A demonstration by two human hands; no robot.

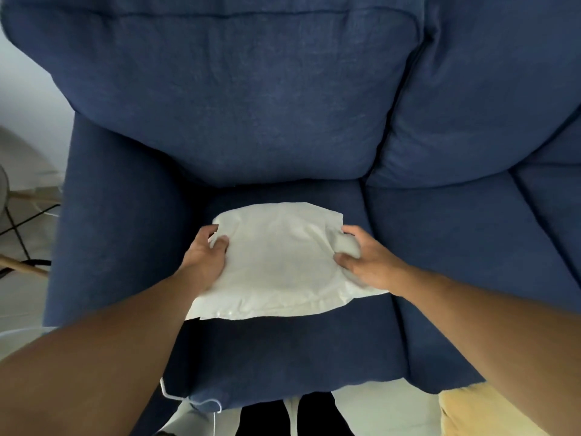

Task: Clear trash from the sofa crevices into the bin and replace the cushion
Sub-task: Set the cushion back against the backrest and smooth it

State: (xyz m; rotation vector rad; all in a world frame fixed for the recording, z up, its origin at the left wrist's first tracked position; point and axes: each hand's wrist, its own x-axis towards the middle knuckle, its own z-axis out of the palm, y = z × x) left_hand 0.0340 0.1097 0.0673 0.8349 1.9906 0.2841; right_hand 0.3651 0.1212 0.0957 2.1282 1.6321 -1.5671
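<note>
item: white cushion point(279, 262), flat and rumpled, held between both hands over the blue sofa point(239, 99) seat. left hand point(206, 258) grips its left edge, thumb on top and fingers curled under. right hand point(366, 262) bunches the right edge in a closed grasp. blue back cushion point(471, 99) beyond the right hand. yellow object point(478, 410) on the floor below the right forearm. no container, label or writing to be made out.
</note>
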